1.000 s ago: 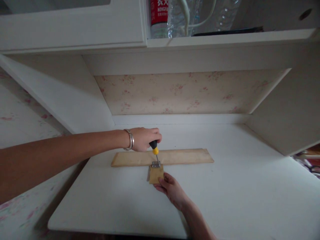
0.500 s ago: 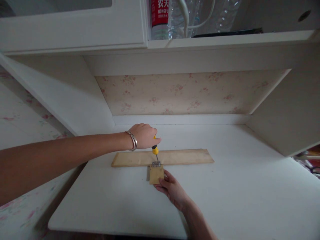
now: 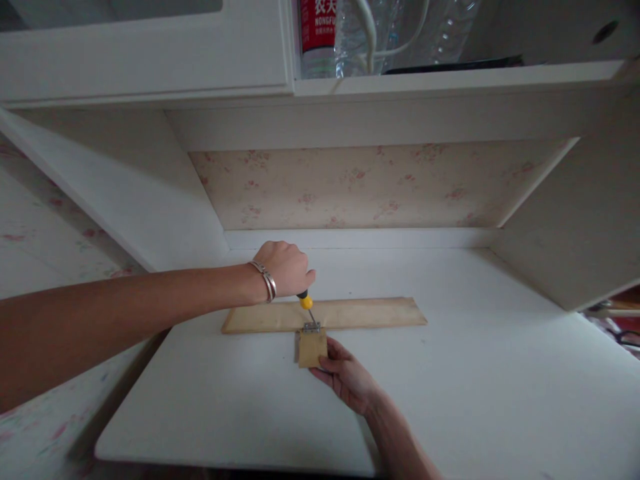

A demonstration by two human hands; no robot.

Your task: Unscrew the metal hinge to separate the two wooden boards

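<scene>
My left hand (image 3: 285, 268), with a silver bracelet at its wrist, is wrapped around the yellow and black handle of a screwdriver (image 3: 306, 303). The shaft slants down to the right, and its tip meets a small metal hinge (image 3: 312, 327). That hinge lies where a small square wooden block (image 3: 313, 349) adjoins the front edge of a long wooden board (image 3: 370, 314). From the right, my right hand (image 3: 345, 375) grips the block by its right side, thumb on top and fingers partly hidden beneath.
The board rests on a white desk (image 3: 480, 373). Above it, an open shelf (image 3: 450, 77) holds plastic bottles (image 3: 319, 40) and a white cable (image 3: 369, 33). White side panels stand left and right, and a floral-papered wall (image 3: 360, 187) is behind.
My left hand has turned and shifted slightly left and up, and the screwdriver handle now leans further left. My right hand and the block stay in place.
</scene>
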